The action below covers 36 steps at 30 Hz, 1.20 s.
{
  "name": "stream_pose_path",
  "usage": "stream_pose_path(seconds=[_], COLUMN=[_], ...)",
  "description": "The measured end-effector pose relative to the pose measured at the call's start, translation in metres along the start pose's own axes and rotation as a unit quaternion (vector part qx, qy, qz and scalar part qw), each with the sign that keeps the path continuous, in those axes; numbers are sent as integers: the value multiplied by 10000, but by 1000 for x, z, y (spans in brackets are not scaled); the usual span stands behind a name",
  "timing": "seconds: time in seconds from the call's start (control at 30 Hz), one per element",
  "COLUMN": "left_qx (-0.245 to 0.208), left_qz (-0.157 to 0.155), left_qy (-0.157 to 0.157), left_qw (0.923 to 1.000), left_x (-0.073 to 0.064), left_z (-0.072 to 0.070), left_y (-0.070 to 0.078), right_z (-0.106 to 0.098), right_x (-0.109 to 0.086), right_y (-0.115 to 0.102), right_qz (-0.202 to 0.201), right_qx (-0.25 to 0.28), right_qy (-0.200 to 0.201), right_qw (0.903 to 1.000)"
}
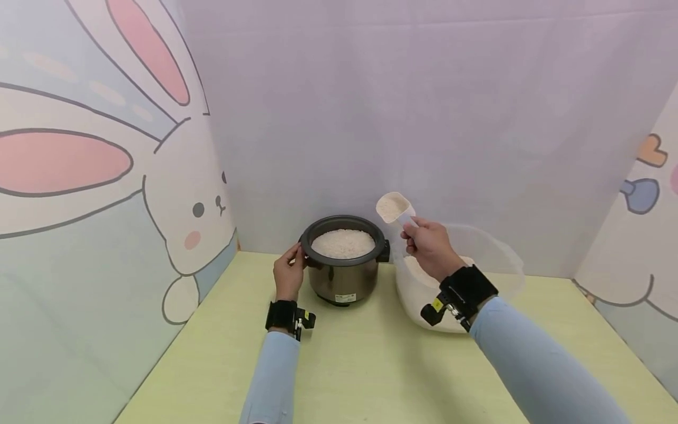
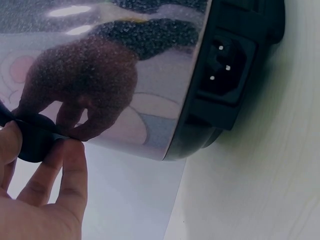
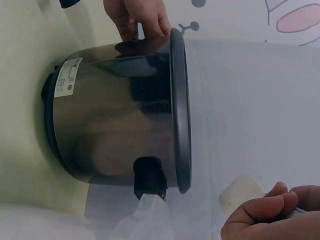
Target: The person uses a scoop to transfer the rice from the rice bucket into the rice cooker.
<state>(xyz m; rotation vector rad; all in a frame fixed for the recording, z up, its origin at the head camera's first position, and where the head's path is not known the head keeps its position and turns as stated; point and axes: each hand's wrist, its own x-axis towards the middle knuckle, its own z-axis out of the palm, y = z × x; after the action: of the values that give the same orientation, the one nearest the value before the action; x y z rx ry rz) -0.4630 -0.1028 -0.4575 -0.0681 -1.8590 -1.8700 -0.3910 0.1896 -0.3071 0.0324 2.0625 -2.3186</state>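
Note:
A dark metallic rice cooker [image 1: 328, 280] stands lidless at the back, white rice [image 1: 343, 242] heaped inside. My left hand [image 1: 288, 274] pinches its black side handle [image 2: 34, 145] between thumb and fingers. Up and to the right of the cooker, my right hand [image 1: 431, 247] grips a white measuring cup [image 1: 393, 207] by its handle. Rice shows in the cup, which is held above rim height. Below that hand, a translucent plastic tub [image 1: 495, 259] holds more rice [image 1: 421, 272]; the forearm partly hides it.
The pale green tabletop [image 1: 349, 365] ends at a lilac back wall [image 1: 318, 118]. Rabbit-patterned side panels [image 1: 180, 171] flank it. On the cooker's side is a black power socket [image 2: 225, 70]. The tub's spout-like edge meets the cooker's right handle [image 3: 149, 175] in the right wrist view.

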Motion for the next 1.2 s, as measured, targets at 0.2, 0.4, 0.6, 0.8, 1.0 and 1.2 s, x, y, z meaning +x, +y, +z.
stream_pose_path(seconds=[0.2, 0.4, 0.6, 0.8, 1.0, 1.2], left_qx=[-27, -51, -19, -50, -3, -30], left_qz=[-73, -41, -28, -19, 89, 14], left_qy=[53, 13, 6, -4, 11, -2], left_qw=[10000, 10000, 10000, 10000, 10000, 10000], left_x=[-2, -3, -4, -2, 0, 0], left_z=[-1, -2, -2, -2, -3, -2], left_y=[0, 1, 3, 2, 1, 3], right_z=[18, 23, 27, 30, 38, 40], right_x=[6, 10, 12, 11, 9, 8], right_y=[9, 16, 23, 28, 33, 38], right_qz=[-261, -497, -681, -799, -942, -1249], right_qx=[-458, -1165, -2033, -2416, -2743, -3238], right_qy=[114, 215, -63, -271, -272, -74], right_qw=[9985, 9917, 9767, 9667, 9566, 9378])
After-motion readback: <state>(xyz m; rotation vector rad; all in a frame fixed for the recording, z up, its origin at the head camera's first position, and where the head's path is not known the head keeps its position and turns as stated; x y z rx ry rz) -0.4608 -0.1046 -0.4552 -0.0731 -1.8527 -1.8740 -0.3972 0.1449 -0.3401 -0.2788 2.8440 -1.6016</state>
